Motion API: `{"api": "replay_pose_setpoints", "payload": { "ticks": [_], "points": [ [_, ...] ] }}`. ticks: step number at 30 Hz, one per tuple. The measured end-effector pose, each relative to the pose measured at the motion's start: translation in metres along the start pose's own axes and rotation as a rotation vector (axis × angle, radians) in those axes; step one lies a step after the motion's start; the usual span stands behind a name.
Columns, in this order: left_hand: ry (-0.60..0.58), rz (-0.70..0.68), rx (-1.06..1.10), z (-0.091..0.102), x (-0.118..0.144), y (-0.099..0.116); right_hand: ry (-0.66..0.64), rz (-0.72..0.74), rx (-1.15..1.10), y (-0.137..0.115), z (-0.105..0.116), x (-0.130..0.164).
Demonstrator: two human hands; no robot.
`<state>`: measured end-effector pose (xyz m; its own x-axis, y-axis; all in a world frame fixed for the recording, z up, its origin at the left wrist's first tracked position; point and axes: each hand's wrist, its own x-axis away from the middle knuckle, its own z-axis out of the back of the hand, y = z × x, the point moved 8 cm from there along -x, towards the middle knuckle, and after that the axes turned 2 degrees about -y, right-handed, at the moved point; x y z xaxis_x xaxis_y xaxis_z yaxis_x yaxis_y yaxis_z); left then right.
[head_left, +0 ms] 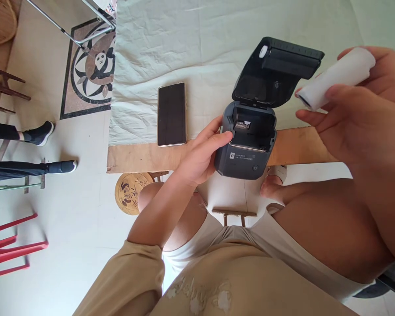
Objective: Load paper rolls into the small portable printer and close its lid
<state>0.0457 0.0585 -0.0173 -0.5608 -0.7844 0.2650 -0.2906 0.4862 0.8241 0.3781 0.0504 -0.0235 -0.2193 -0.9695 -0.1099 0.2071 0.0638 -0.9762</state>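
Note:
A dark portable label printer is held in my left hand, whose fingers wrap its left side above the table's front edge. Its lid is swung up, and the paper compartment shows a small printed sticker but no roll. To the right, my right hand grips a white paper roll between thumb and fingers. The roll is tilted, its lower end beside the lid and apart from the printer.
On the pale green tablecloth lies a dark-screened tablet, left of the printer. The wooden table edge runs in front of me. A round panda-patterned stool stands below it. Another person's legs and a red chair are at left.

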Motion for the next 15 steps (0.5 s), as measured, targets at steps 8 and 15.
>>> {"api": "replay_pose_setpoints", "payload": {
  "ticks": [8,15],
  "points": [
    [0.006,-0.001,-0.020,0.001,-0.001,0.000,0.044,0.041,0.122,-0.017,-0.004,0.006],
    [0.004,-0.002,-0.006,-0.001,-0.003,0.000,0.103,0.510,0.429,-0.097,-0.052,0.056]
  ]
}}
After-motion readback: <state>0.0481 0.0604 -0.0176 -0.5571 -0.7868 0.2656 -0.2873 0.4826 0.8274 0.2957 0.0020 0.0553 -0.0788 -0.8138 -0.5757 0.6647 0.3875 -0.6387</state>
